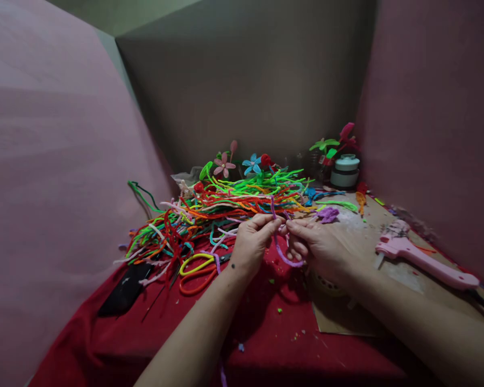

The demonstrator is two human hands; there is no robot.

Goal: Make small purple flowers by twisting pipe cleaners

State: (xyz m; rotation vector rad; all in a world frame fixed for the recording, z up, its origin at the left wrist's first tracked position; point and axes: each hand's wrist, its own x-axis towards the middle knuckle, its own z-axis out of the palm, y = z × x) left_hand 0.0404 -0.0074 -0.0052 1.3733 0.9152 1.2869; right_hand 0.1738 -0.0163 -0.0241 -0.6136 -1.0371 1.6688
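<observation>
My left hand [252,240] and my right hand [317,244] meet over the red cloth [153,333], both pinching a purple pipe cleaner [284,257]. The wire loops down between the hands, and one end sticks up above the fingers. A big heap of coloured pipe cleaners [226,207] lies just behind and left of the hands. Both hands have fingers closed on the wire.
A pink glue gun [421,260] lies on brown cardboard [347,317] at the right. Scissors with yellow and orange handles [197,271] lie left of my left wrist. A black flat object [125,293] lies further left. Finished flowers [242,161] and a white jar [346,170] stand at the back wall.
</observation>
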